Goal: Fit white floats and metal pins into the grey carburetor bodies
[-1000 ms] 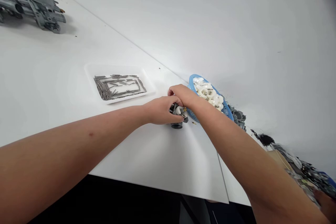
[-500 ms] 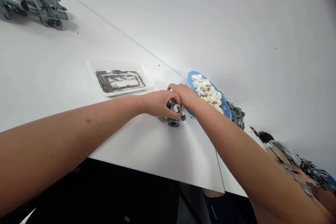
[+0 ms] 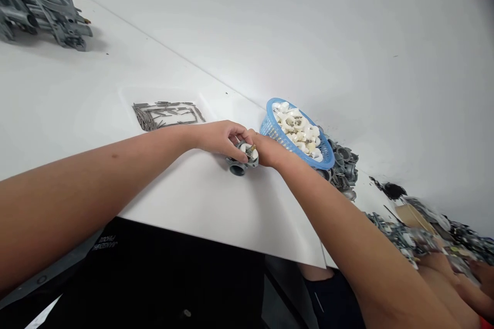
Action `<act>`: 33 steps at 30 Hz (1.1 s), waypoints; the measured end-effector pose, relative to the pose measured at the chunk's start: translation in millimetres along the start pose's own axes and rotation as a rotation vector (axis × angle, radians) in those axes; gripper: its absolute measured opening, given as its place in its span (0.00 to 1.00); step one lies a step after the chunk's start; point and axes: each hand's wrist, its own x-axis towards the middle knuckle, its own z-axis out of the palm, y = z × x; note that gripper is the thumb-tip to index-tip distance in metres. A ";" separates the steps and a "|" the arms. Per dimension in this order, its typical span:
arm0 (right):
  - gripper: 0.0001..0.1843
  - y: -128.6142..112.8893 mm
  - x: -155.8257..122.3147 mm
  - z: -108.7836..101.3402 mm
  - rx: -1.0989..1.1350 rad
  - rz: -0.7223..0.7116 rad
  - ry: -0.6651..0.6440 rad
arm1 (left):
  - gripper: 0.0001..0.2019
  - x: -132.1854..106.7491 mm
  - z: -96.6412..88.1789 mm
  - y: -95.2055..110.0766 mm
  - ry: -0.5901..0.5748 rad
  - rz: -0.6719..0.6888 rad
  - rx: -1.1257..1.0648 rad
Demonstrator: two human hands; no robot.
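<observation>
A grey metal carburetor [image 3: 237, 168] with a white float [image 3: 251, 152] and a small brass part on its upper side rests on the white table. My left hand [image 3: 223, 137] is closed around it, thumb along the near side and fingers over the top. Against its right side is my right hand [image 3: 266, 148], bent at the wrist. The fingers of that hand are mostly hidden, so what they may hold does not show.
A white tray [image 3: 204, 103] of thin metal pins lies behind my left forearm. The blue basket [image 3: 270, 121] holds white plastic floats. More carburetors [image 3: 343, 164] lie beyond it, and others [image 3: 42, 10] at far left. Another person's arm [image 3: 443, 282] shows at lower right.
The whole view has shifted slightly. My right hand has come lower beside the carburetor, over where a small brass piece lay; that piece no longer shows. My left hand keeps its hold.
</observation>
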 end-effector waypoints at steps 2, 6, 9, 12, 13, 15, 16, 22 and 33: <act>0.18 -1.4 -7.8 4.5 0.036 -0.010 0.023 | 0.22 -0.6 0.2 0.3 0.003 -0.031 -0.012; 0.09 -1.7 -29.5 16.4 0.098 -0.011 0.097 | 0.24 0.0 0.7 -0.5 0.022 -0.052 -0.026; 0.09 5.6 -45.4 34.1 0.177 -0.047 0.274 | 0.23 1.3 2.3 -3.0 0.039 -0.046 -0.012; 0.12 16.7 -57.4 54.7 0.337 -0.137 0.497 | 0.22 2.4 5.7 -5.7 0.061 -0.034 -0.028; 0.12 19.9 -60.5 60.2 0.394 -0.157 0.559 | 0.22 2.7 7.1 -6.2 0.066 -0.032 -0.045; 0.12 24.5 -65.5 67.3 0.492 -0.177 0.664 | 0.21 3.3 10.0 -6.1 0.083 -0.032 -0.073; 0.11 25.8 -67.4 68.8 0.532 -0.179 0.708 | 0.21 3.5 11.3 -5.3 0.101 -0.036 -0.079; 0.08 22.7 -72.7 63.0 0.803 -0.126 0.855 | 0.22 2.2 16.6 1.7 0.219 -0.092 -0.037; 0.04 4.7 -75.5 60.6 1.239 -0.188 0.912 | 0.18 2.0 22.1 -6.9 0.166 -0.021 -0.160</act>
